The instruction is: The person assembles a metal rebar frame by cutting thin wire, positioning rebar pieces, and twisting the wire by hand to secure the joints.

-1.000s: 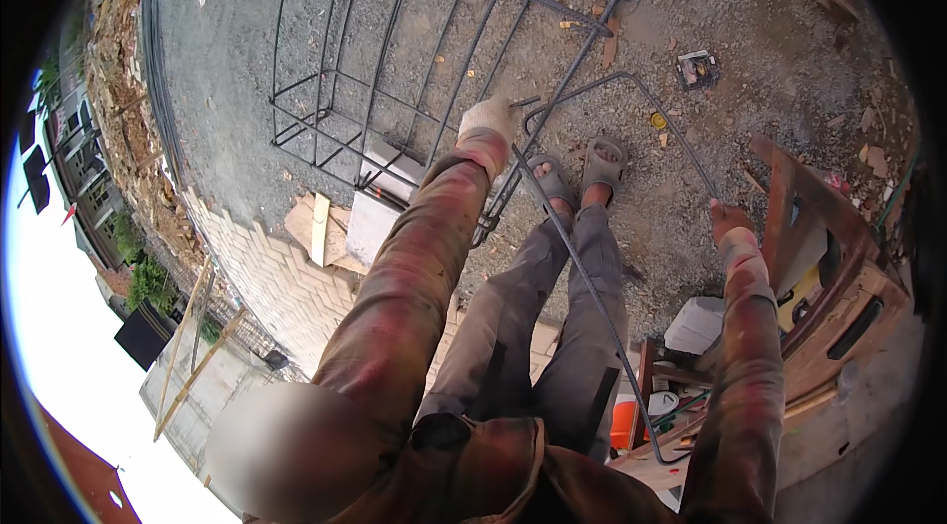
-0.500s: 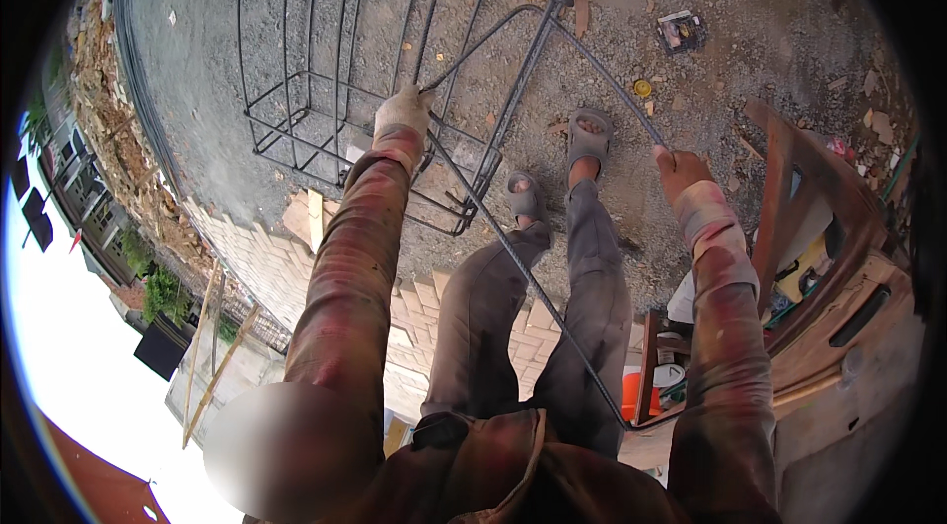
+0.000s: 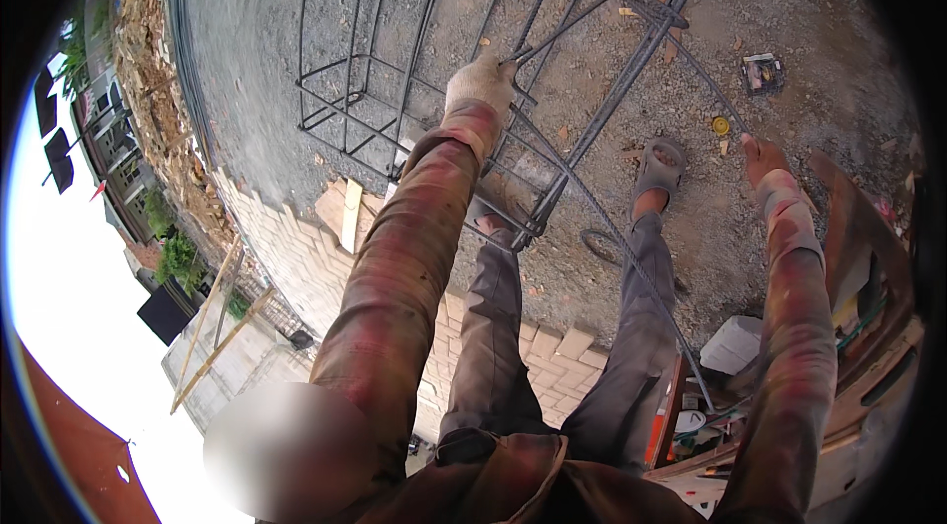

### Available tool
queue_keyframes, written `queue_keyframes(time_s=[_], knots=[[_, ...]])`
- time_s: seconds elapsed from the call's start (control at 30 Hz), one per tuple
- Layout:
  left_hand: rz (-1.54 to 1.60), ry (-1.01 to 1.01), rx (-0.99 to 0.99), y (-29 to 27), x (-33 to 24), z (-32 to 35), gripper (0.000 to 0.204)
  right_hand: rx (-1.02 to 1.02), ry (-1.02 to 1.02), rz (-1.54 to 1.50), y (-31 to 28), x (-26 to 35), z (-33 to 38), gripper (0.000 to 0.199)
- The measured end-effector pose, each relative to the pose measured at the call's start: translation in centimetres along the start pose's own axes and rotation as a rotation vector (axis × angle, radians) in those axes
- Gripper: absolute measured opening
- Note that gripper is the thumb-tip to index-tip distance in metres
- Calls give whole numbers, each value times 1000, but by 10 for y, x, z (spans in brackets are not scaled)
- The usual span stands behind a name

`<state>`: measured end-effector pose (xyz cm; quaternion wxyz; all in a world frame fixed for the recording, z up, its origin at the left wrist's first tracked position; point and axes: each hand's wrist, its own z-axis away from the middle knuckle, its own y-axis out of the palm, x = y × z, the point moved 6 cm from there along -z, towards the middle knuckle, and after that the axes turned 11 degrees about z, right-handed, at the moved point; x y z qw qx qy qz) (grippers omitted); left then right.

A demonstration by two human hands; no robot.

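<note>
A long bent steel rod (image 3: 602,218) is being fitted onto the rebar cage (image 3: 434,40) that lies on the gravel ground (image 3: 819,11); its far end is gripped at the cage by the gloved left hand (image 3: 481,82). The bare right hand (image 3: 762,157) is closed on the rod's other end, right of the cage. The next move likely calls for the rod to be steadied against the cage bars. No container's inside can be seen.

A small flat packet (image 3: 763,71) (dark, pale-edged) lies on the gravel
</note>
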<state>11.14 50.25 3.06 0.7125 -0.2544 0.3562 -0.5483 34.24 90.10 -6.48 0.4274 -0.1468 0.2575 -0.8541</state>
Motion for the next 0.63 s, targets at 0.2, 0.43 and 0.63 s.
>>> queue_keyframes(time_s=[0.2,0.43,0.63], knots=[[98,55,-50,-4,1,-9,37,-77,5,46,14,-2,-9,49],[107,-44,-135,-6,63,-18,36,-142,-99,109,-38,73,1,53],[30,-105,-198,-40,93,-38,40,57,-293,-32,-32,132,-36,61]])
